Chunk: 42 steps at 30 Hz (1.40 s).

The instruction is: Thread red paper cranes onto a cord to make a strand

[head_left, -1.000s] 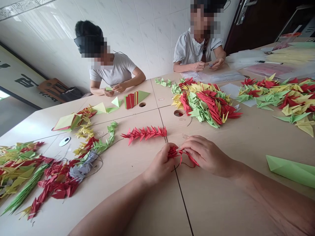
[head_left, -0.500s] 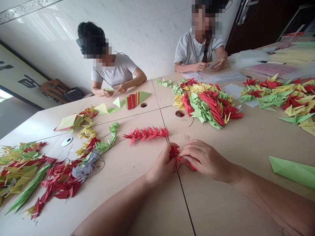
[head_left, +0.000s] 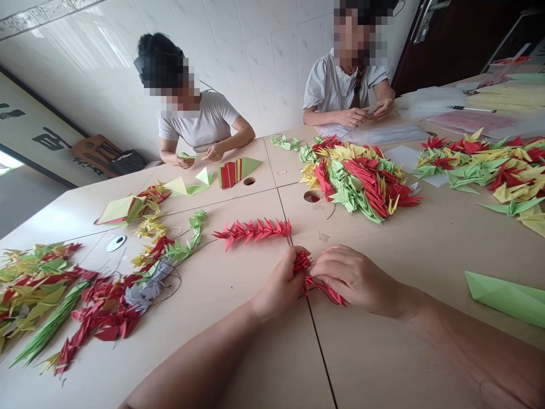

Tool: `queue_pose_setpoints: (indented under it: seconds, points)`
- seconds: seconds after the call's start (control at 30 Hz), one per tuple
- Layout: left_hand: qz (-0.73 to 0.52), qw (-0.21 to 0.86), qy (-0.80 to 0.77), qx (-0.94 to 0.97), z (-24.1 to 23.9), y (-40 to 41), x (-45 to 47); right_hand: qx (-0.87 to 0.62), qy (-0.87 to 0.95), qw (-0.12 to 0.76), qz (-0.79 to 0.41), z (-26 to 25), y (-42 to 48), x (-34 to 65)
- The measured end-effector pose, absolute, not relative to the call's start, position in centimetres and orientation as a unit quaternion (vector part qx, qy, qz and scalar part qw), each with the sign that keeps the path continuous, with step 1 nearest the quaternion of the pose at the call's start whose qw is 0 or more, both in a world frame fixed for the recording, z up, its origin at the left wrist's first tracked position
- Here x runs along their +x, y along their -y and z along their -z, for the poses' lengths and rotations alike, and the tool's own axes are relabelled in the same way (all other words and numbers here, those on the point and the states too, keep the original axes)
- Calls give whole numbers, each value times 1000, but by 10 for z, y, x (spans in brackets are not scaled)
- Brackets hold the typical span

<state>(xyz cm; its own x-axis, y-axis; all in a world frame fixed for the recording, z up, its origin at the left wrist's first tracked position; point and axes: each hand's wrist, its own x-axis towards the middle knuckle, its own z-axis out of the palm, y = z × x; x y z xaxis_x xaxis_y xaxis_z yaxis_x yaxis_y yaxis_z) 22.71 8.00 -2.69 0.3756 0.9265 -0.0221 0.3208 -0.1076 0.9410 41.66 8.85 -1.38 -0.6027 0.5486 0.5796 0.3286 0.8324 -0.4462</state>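
Close to the table's middle, my left hand (head_left: 276, 287) is closed around a bundle of red paper cranes (head_left: 302, 261), their pointed tips sticking out past the thumb. My right hand (head_left: 357, 278) is at the bundle's right side, thumb and fingers pinched together. More red folded paper (head_left: 334, 293) and a dark thread hang beneath those fingers. What exactly the right fingertips grip is hidden. Just beyond my hands lies a string of red paper cranes (head_left: 255, 232), apart from both.
Strings of coloured cranes (head_left: 361, 176) are heaped ahead, with another heap (head_left: 502, 165) at right. More strings (head_left: 106, 312) cover the left side. A green folded sheet (head_left: 506, 298) lies at right. Two people sit across the table (head_left: 238, 341), which has cable holes (head_left: 312, 196).
My right hand has shifted slightly, and more red paper shows beneath it. My left hand keeps its hold on the red cranes. Across the table, the right-hand person's hands have come closer together.
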Motion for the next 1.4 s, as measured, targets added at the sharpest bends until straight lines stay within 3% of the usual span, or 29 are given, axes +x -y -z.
queue_pose_setpoints:
  seconds: [0.27, 0.67, 1.1, 1.4]
  points:
    - [-303, 548, -443, 642, 21, -80, 226, -261, 894, 341, -125, 18, -91, 418]
    - [-287, 560, -397, 668, 16, -74, 231, -298, 879, 354, -118, 17, -89, 416]
    - [-289, 537, -449, 654, 21, -81, 228, -337, 845, 372, -184, 15, -90, 418]
    - [-325, 645, -430, 541, 21, -85, 228, -409, 792, 293, -345, 11, -93, 422]
